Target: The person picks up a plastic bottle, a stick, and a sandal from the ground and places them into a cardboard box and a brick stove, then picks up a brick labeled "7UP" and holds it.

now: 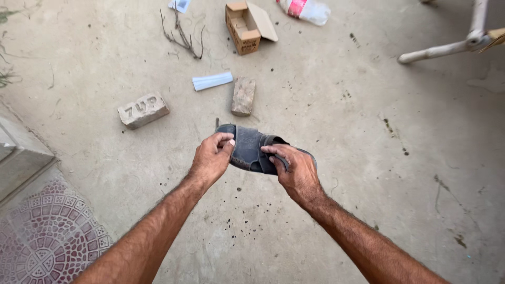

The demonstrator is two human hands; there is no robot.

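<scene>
Home yard, bare concrete floor (368, 210), loose bricks (143, 110), patterned tiled step (47, 236)

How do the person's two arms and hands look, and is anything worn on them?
Both forearms are bare, with no sleeves in view, and they carry dark hair. The left hand and the right hand wear no gloves, and no ring, watch or bracelet shows. The fingernails look short.

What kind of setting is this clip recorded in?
Probably an outdoor yard or porch with a bare concrete floor. Two loose bricks, a dry twig and an open cardboard box lie about, while both hands hold a dark sandal over it.
</scene>
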